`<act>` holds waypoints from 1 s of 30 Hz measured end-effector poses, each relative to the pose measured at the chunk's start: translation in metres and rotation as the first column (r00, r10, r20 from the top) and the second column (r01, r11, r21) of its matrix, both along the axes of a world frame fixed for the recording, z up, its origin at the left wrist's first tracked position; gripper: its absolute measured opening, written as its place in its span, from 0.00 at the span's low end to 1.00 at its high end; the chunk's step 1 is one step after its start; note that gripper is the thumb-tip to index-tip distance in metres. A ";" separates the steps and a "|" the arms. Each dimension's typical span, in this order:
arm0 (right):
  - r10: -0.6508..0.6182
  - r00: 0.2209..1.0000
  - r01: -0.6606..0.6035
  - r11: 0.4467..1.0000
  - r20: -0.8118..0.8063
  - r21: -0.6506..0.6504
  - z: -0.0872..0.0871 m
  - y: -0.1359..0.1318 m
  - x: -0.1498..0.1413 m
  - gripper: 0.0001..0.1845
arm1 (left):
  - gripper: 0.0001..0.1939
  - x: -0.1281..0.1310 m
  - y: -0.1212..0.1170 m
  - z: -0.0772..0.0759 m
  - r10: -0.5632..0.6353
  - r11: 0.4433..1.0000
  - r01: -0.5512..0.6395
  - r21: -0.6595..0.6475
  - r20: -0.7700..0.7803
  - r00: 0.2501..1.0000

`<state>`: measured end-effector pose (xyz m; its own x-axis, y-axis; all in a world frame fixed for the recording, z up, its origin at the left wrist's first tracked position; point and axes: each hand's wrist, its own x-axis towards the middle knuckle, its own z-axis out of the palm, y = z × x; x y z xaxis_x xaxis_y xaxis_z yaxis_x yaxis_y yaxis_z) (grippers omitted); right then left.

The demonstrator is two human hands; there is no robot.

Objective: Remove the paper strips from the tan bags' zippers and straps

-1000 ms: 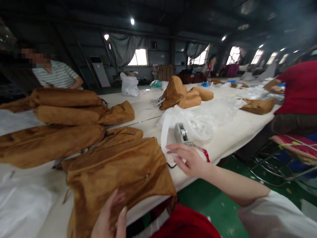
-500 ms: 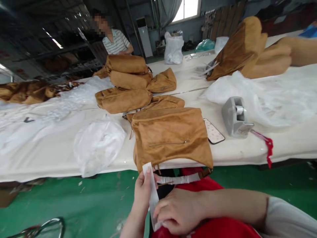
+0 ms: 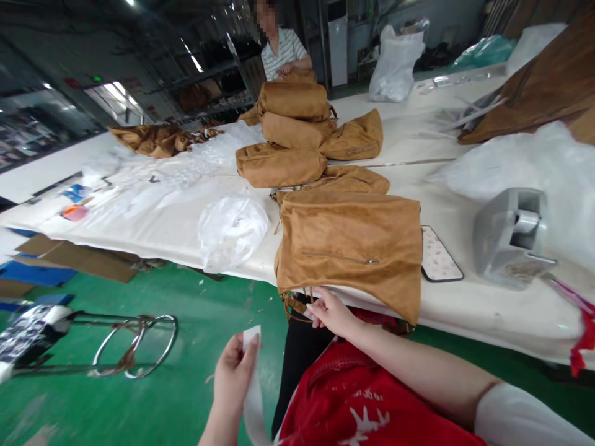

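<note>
A tan leather bag [image 3: 351,226] with a zipped pocket lies at the table's front edge, its lower side hanging slightly over. My left hand [image 3: 233,371] is held low and to the left of it, closed on a long white strip [image 3: 253,399] that dangles downward, pinched near the top under the thumb. Just below the bag's lower edge, my right hand [image 3: 331,314] has its fingers closed around the bag strap [image 3: 296,305], where some white wrapping shows. Part of the strap is hidden behind my right hand and forearm.
More tan bags [image 3: 297,133] are piled behind. A clear plastic bag [image 3: 232,229] lies left; a phone [image 3: 439,254] and a grey tape dispenser [image 3: 511,238] stand right. A person [image 3: 283,52] is across the table. A metal trolley frame [image 3: 134,347] is on the green floor.
My hands have moved apart: the left went down and leftward with the white strip, while the right let go of the strip and moved up to the bag strap. The view has swung left.
</note>
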<state>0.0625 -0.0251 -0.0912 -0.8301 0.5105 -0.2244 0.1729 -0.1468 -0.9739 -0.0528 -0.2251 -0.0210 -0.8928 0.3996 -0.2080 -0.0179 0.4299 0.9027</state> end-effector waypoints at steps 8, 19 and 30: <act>0.184 0.974 -0.194 0.979 0.136 0.065 -0.004 -0.004 -0.015 0.12 | 0.24 0.013 -0.029 -0.004 -0.100 0.984 0.093 -0.149 -0.039 0.994; 0.000 0.996 0.046 0.866 0.091 -0.498 -0.017 -0.018 -0.081 0.10 | 0.25 -0.033 -0.029 -0.018 -0.217 0.975 0.218 -0.034 0.051 0.975; 0.380 0.925 -0.284 0.729 0.022 -0.623 0.009 -0.022 -0.053 0.11 | 0.18 -0.056 -0.033 -0.055 -0.434 0.901 0.433 0.029 0.049 0.900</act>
<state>0.0090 -0.0469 -0.0823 -0.8564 -0.0709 -0.5114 0.4473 -0.5965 -0.6664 -0.1090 -0.2578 -0.0764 -0.6181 0.7486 -0.2397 0.1190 0.3905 0.9129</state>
